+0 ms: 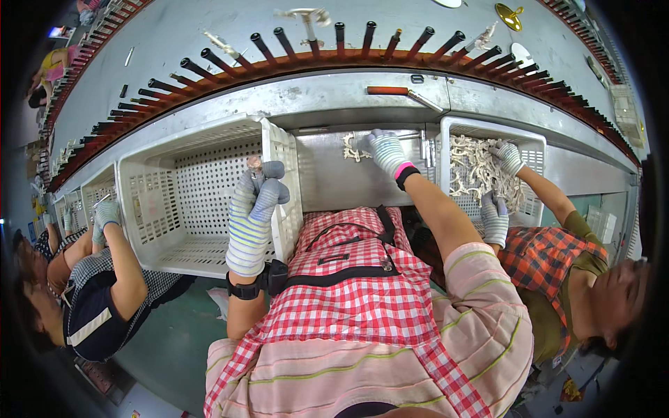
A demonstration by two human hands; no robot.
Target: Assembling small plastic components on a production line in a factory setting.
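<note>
In a striped glove with grey fingertips, my left hand (251, 226) is raised at the right side of a white perforated crate (171, 167). Its fingers are closed round a small shiny metal piece (255, 164), mostly hidden by the glove. My right hand (388, 152), gloved and with a pink and black wrist edge, reaches over a bare metal work surface (327, 181). Its fingertips are beside a few small cream branched pieces (354, 146); how they are bent, and whether they grip one, is hidden. Several thin metal rods (426, 146) lie right of that hand.
On the right a white crate (453, 127) holds many cream branched pieces (481, 164), with a co-worker's gloved hands (507, 159) in it. Another person's gloved hand (106, 212) works at the left. A red-handled tool (387, 90) lies on the ledge. Ahead runs a curved rack of black-tipped rods (339, 38).
</note>
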